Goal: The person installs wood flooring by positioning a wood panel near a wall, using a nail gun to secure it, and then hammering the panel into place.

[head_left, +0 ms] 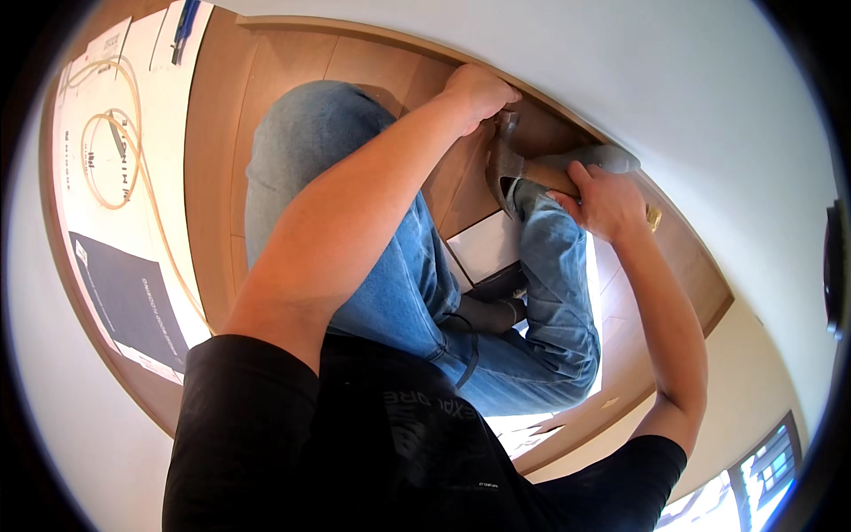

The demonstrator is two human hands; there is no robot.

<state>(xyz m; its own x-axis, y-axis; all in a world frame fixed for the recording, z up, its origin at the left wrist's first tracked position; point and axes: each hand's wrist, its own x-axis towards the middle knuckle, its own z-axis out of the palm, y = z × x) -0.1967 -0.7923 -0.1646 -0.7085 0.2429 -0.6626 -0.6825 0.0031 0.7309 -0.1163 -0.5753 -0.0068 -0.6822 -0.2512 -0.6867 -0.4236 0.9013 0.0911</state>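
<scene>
Just off the wooden baseboard (363, 33), the right hand (612, 199) is wrapped round the handle of a claw hammer (507, 161), its head toward that board. The left hand (483, 96) has its fingertips drawn together at the baseboard, beside the hammer's face; what they pinch, if anything, I cannot tell. A slim blue tool (184, 28) lies past the baseboard's left end.
</scene>
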